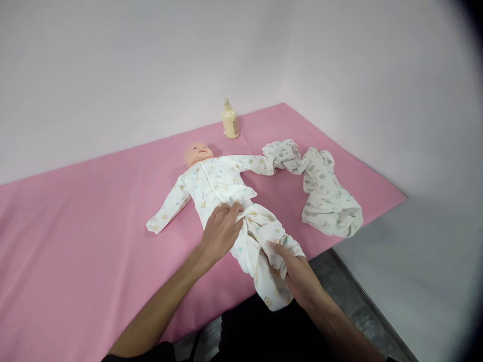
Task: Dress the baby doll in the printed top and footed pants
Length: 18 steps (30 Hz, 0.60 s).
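A baby doll (196,152) lies on its back on the pink table, its head toward the wall. It is dressed in a white baby top (211,181) with small printed animals, the sleeves spread to both sides. Matching baby pants (260,226) cover its legs, bunched and creased. My left hand (223,226) pinches the pants' fabric near the waist, just below the hem of the top. My right hand (298,274) grips the pants at a lower leg, thumb on top; its other fingers are partly hidden by cloth.
A cream pump bottle (231,120) stands behind the doll near the wall. Crumpled white printed clothing (328,196) lies to the right, reaching the doll's sleeve. The pink table cover (94,241) ends in front of me and meets grey walls behind and to the right.
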Each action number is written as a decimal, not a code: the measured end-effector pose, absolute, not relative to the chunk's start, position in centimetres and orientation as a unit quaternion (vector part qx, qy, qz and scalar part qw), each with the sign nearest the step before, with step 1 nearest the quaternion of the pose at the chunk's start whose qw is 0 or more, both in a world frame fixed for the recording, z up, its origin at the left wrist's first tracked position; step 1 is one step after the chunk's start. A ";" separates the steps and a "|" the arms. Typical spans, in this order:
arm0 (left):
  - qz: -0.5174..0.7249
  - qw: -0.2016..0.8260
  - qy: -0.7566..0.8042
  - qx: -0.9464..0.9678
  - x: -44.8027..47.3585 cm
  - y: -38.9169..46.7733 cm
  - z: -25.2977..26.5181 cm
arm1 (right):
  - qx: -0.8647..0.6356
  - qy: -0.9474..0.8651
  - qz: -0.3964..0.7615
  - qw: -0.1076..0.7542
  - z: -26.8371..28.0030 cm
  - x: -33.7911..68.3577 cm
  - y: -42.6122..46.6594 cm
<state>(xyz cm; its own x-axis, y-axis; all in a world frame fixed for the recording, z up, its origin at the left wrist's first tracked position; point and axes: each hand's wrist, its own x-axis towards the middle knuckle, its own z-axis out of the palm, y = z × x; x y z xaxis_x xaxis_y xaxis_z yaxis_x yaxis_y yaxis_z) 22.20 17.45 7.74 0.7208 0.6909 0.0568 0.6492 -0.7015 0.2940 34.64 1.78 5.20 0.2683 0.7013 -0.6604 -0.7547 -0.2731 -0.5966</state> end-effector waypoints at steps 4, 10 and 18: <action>0.061 0.055 0.359 0.930 22.6 17.9 7.6 | -0.497 0.042 0.618 0.608 5.7 34.7 0.8; 0.052 0.013 0.368 0.928 22.6 18.3 7.3 | -0.469 0.052 0.622 0.625 5.0 34.8 -0.4; 0.079 0.027 0.160 0.984 22.6 14.2 9.4 | -0.442 0.041 0.625 0.643 4.7 34.9 0.9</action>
<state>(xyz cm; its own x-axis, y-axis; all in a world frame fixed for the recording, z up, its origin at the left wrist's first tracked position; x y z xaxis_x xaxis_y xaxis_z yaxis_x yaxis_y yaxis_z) 22.63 14.19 9.37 0.9363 0.3188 0.1472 0.3103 -0.9474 0.0777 34.88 0.94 4.66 0.2158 0.7667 -0.6047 -0.8392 -0.1709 -0.5162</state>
